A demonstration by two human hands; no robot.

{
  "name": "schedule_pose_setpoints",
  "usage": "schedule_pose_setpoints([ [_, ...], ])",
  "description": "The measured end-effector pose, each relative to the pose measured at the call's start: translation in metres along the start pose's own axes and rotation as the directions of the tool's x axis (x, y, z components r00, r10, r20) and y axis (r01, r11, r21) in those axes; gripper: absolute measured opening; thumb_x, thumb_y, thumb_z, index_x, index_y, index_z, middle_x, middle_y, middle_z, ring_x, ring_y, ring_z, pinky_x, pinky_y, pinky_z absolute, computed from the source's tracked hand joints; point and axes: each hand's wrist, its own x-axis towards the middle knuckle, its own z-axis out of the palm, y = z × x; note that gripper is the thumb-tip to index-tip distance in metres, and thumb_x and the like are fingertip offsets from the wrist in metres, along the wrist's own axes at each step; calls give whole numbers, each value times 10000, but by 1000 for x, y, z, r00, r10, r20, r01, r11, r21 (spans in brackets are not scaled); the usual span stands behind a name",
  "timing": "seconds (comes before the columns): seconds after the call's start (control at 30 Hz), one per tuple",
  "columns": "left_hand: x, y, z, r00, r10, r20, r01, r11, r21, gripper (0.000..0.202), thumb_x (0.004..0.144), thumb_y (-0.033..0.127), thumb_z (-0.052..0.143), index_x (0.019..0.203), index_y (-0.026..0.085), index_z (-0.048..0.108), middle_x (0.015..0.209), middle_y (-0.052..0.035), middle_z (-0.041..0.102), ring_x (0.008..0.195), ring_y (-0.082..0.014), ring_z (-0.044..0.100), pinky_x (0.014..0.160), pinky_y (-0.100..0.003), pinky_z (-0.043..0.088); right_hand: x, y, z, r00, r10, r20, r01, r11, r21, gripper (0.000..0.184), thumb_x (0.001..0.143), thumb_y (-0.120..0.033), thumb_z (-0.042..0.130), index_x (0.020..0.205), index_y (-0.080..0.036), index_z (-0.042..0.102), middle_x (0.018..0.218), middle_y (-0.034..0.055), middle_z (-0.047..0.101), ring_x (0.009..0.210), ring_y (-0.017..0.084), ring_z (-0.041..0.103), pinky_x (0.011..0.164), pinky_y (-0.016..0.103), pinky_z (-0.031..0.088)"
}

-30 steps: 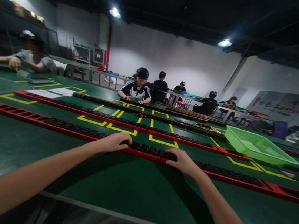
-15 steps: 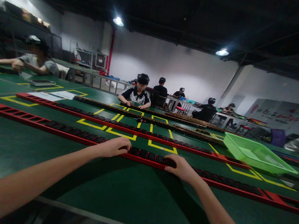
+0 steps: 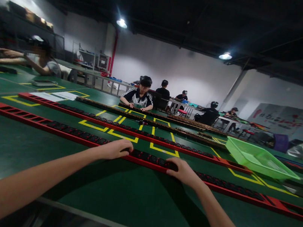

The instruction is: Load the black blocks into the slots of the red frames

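Observation:
A long red slotted strip point(image 3: 144, 162) lies across the green table in front of me, with black square pieces point(image 3: 153, 159) seated in most of its slots. Several slots at its left end are bare. My left hand point(image 3: 117, 149) curls over the strip left of its middle, fingers bent down on the far side. To the right, my right hand point(image 3: 181, 170) is closed round the same strip, thumb at the near edge and fingers over the top. A short row of the black pieces shows between my hands. My fingertips are partly hidden.
Behind runs a second red strip point(image 3: 126, 128) with black pieces. Farther back lie dark long strips point(image 3: 193, 135). A green plastic basket point(image 3: 258, 158) stands right, white papers point(image 3: 54, 96) left. One co-worker point(image 3: 140, 94) sits opposite, another person point(image 3: 41, 59) at far left.
My hands keep their place on the strip. The person at far left has raised a hand. The view has shifted very slightly.

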Motion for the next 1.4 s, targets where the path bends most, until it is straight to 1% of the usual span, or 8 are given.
schedule_pose_setpoints([
  [0.17,-1,1,1,1000,14,6,-14,1000,28,118,916,207,540,1008,194,611,1124,-65,639,1074,-212,587,964,-349,459,0,1,0,1000,15,9,-15,1000,-4,486,825,-355,694,1265,-163,622,1306,119,622,1199,280,566,1073,425,405],
  [0.3,-4,6,4,999,50,-7,-49,995,84,337,917,239,573,1254,220,574,1367,-87,562,1288,-244,495,1087,-412,394,2,2,1,1000,4,11,-4,1000,-2,468,836,-366,680,1263,-186,622,1303,105,624,1194,280,567,1071,437,405],
  [0.4,-4,10,6,995,91,30,-94,989,115,481,919,253,584,1392,230,499,1438,-87,524,1336,-243,467,1125,-415,360,2,2,2,1000,-4,3,4,1000,-2,472,838,-385,679,1265,-192,621,1302,101,623,1196,282,563,1075,444,398],
  [0.67,0,14,6,989,124,81,-136,979,152,505,901,255,609,1397,260,508,1434,-74,533,1321,-248,485,1127,-422,362,0,-3,-1,1000,12,4,-12,1000,5,459,831,-347,690,1250,-171,629,1291,117,629,1183,279,573,1063,429,413],
  [0.83,-2,17,9,989,114,88,-124,985,120,632,903,244,613,1488,278,375,1472,-80,494,1358,-251,450,1182,-469,261,2,2,2,1000,-9,-1,9,1000,-4,456,832,-351,685,1251,-179,628,1290,110,632,1183,277,574,1069,432,409],
  [1.03,-2,23,9,989,78,122,-93,987,127,587,924,277,596,1476,307,398,1492,-59,473,1379,-253,421,1203,-509,175,2,2,2,1000,2,6,-2,1000,2,466,834,-375,679,1265,-206,623,1302,96,625,1196,281,564,1080,447,397],
  [1.27,1,24,11,992,36,125,-50,993,109,630,939,320,572,1513,312,313,1486,-71,468,1346,-262,448,1191,-534,181,-1,-2,-1,999,22,24,-23,1000,4,491,845,-384,669,1285,-173,614,1319,115,613,1208,289,557,1072,438,403],
  [1.4,0,22,12,989,47,137,-66,988,138,561,938,330,567,1472,305,397,1493,-74,453,1362,-276,417,1179,-514,212,0,-3,-1,1000,0,16,0,1000,2,472,846,-373,667,1277,-186,620,1320,111,614,1211,292,556,1076,435,399],
])
